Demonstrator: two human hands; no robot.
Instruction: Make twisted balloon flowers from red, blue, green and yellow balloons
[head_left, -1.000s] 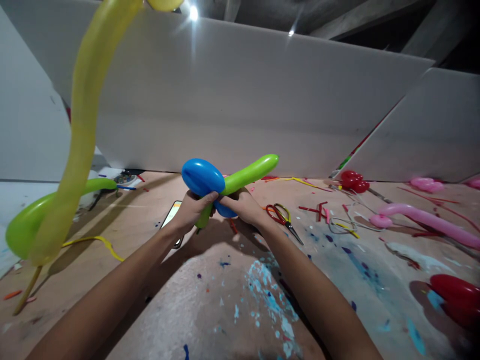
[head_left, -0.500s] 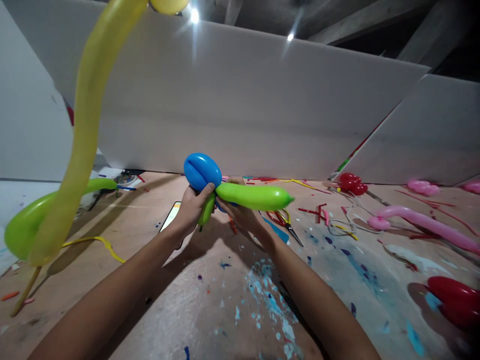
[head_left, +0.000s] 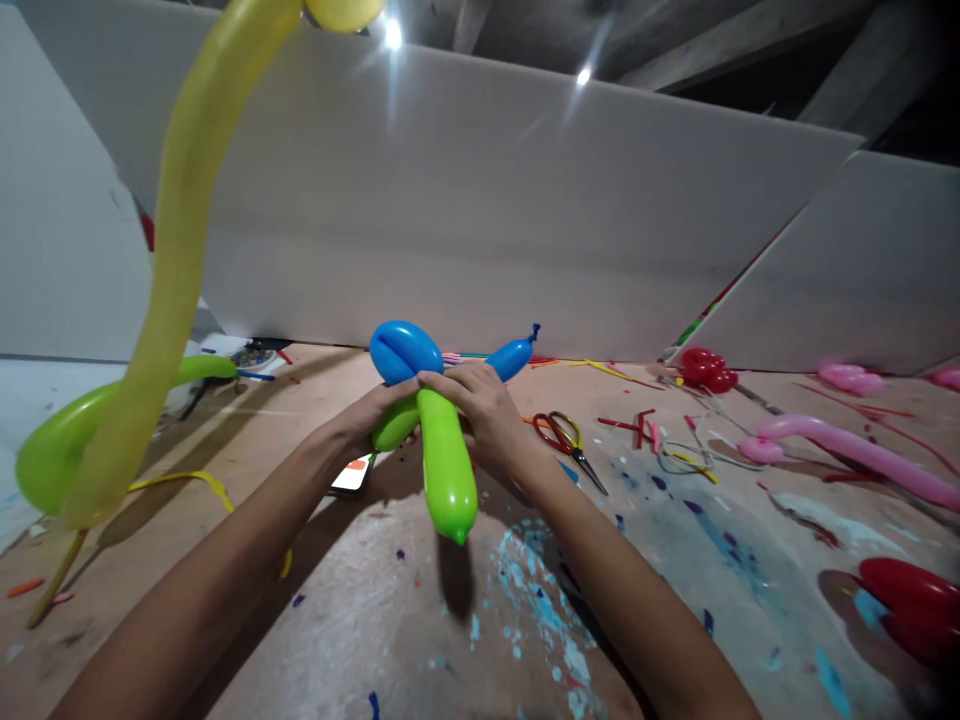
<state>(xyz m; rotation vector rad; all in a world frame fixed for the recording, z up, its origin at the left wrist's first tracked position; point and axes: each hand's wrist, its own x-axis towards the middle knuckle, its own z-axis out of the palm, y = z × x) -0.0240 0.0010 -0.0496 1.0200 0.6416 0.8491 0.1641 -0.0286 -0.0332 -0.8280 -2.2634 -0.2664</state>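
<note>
Both my hands meet at the crossing of a blue balloon (head_left: 405, 350) and a green balloon (head_left: 448, 465). The blue one has a folded loop at the left and a knotted tail end (head_left: 511, 357) sticking out to the right. One green length points down toward me, while a shorter green piece lies under my left hand. My left hand (head_left: 379, 408) is closed on the joint from the left, its fingertips partly hidden. My right hand (head_left: 486, 412) grips the same joint from the right, with its fingers wrapped over the balloons.
Red-and-yellow-handled scissors (head_left: 574, 445) lie right of my hands. A phone (head_left: 351, 474) sits under my left wrist. At left, a tall yellow balloon (head_left: 176, 240) stands before another green balloon (head_left: 52, 450). Pink (head_left: 862, 460) and red balloons (head_left: 911, 590) lie at right.
The long green length has swung from pointing right to pointing down toward me. The blue tail now shows at the right, and my right hand has moved over the joint.
</note>
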